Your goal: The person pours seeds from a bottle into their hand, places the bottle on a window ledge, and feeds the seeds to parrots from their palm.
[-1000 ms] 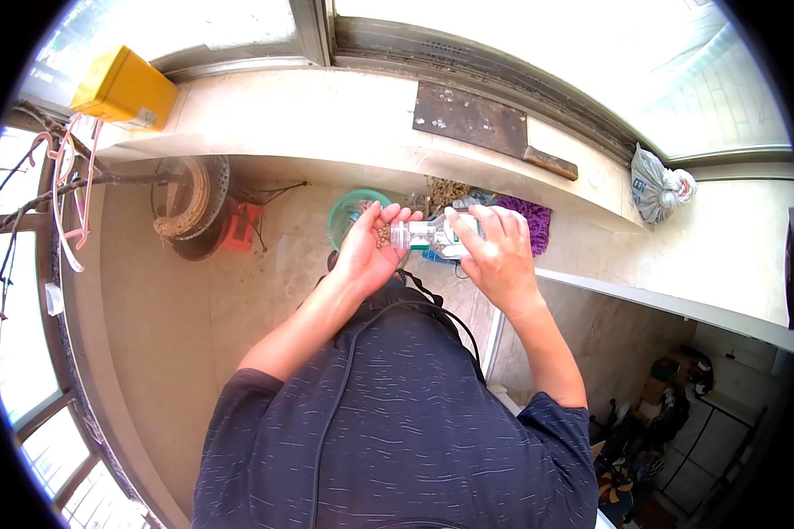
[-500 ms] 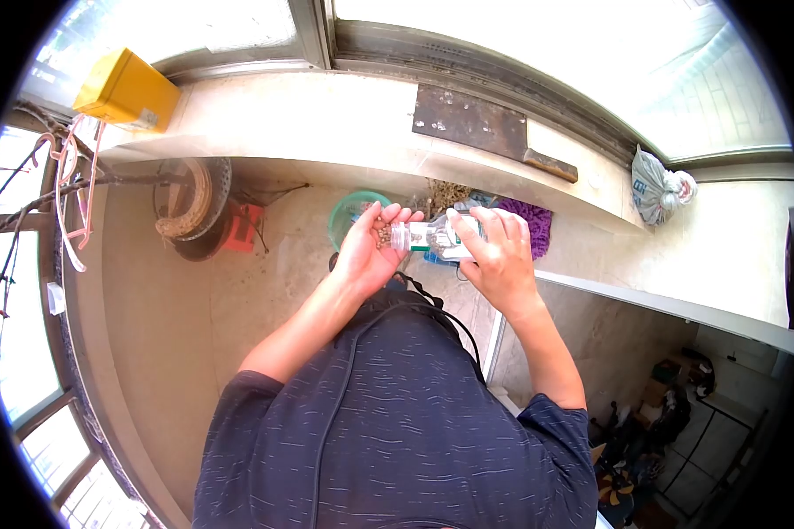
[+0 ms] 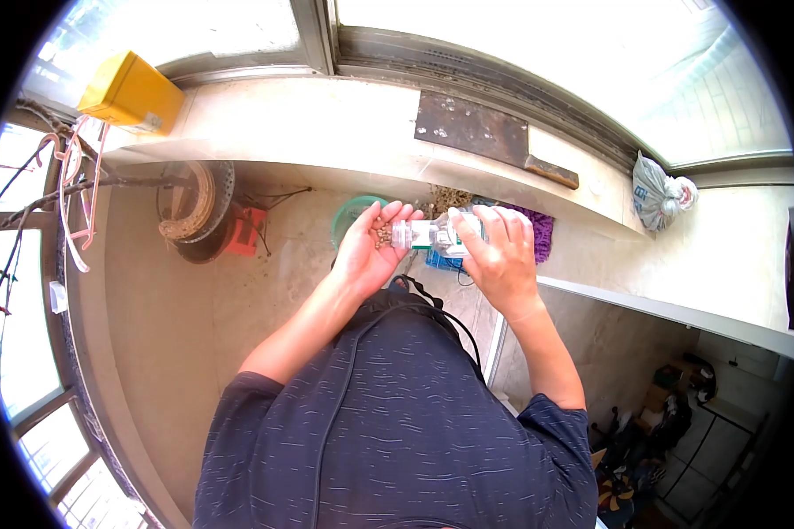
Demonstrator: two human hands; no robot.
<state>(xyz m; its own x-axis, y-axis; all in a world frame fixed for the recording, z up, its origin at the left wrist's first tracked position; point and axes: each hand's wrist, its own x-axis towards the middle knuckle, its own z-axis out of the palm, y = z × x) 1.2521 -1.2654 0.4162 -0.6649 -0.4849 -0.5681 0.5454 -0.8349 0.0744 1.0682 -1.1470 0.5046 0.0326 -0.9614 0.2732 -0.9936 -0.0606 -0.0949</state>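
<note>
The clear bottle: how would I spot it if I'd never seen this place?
Below the long pale ledge, find the dark shirt, then the two hands just above it. The clear bottle lies sideways in the right hand, its mouth at the left hand. It is see-through, unlike the green basin and purple bundle beyond.

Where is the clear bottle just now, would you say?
Near the head view's centre, the clear bottle is in the right hand, its mouth at the left hand.

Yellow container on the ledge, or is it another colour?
The container is yellow; the head view shows it best.
</note>
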